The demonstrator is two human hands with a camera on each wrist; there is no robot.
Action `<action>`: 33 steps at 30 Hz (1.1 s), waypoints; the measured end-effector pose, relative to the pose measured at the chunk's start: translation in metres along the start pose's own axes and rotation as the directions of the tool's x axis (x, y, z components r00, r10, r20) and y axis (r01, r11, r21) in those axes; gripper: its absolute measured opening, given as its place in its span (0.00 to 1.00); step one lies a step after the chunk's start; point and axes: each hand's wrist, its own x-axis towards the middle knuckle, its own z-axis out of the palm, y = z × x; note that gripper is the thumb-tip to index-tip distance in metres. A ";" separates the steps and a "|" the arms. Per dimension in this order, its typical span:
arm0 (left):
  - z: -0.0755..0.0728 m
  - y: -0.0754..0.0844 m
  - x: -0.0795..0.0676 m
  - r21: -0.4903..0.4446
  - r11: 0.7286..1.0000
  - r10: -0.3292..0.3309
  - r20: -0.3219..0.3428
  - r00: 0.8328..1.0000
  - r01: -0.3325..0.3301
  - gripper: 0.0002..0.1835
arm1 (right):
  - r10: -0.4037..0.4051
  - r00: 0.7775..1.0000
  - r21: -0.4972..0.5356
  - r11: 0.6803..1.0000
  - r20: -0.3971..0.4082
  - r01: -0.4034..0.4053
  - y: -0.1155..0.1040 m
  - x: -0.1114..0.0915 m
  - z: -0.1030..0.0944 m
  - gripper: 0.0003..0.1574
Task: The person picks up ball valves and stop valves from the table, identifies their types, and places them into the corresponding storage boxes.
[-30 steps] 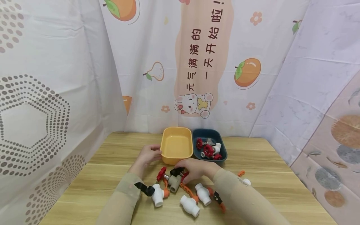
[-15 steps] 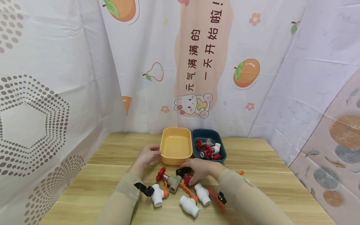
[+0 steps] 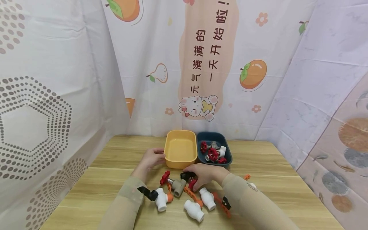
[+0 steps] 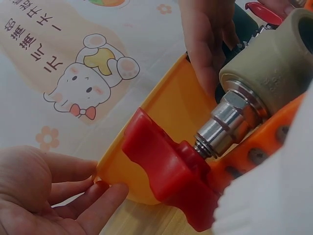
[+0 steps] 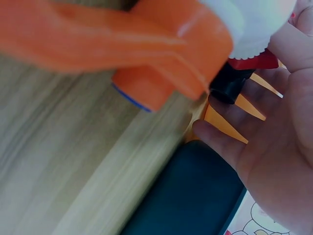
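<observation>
Head view: right hand (image 3: 204,174) curled round black valve (image 3: 187,175), just in front of yellow tub (image 3: 180,164); left hand (image 3: 151,158), fingers relaxed, touches tub's side. Beige valve (image 3: 178,187), also before tub, could snag a sideways pull.

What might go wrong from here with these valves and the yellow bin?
Lifting the black valve might drag the grey valve lying close beside it.
Pulling back, the right grip could knock the white valve nearest it.
The left grip pinches the yellow bin by one side, so a tug may shift it.
</observation>
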 end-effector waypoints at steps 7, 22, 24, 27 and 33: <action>-0.001 0.000 0.000 -0.002 1.000 0.000 -0.008 1.000 0.000 0.20 | 0.005 1.000 0.005 1.000 -0.007 -0.005 0.000 -0.001 0.000 0.50; 0.000 0.000 0.000 -0.017 1.000 0.003 0.001 1.000 -0.003 0.20 | -0.019 0.999 -0.010 1.000 -0.036 0.019 0.003 -0.001 0.002 0.48; 0.000 0.000 0.000 -0.019 1.000 0.000 -0.002 1.000 0.000 0.20 | -0.020 0.999 -0.005 1.000 -0.039 0.019 0.003 -0.002 0.001 0.49; 0.000 -0.001 0.000 -0.021 1.000 0.001 -0.004 1.000 -0.001 0.20 | -0.022 0.999 0.001 1.000 -0.043 0.022 0.003 -0.003 -0.001 0.49; 0.000 0.000 0.000 -0.018 1.000 0.001 0.001 1.000 -0.001 0.20 | -0.031 0.998 0.013 0.999 -0.052 0.031 -0.002 -0.007 -0.007 0.48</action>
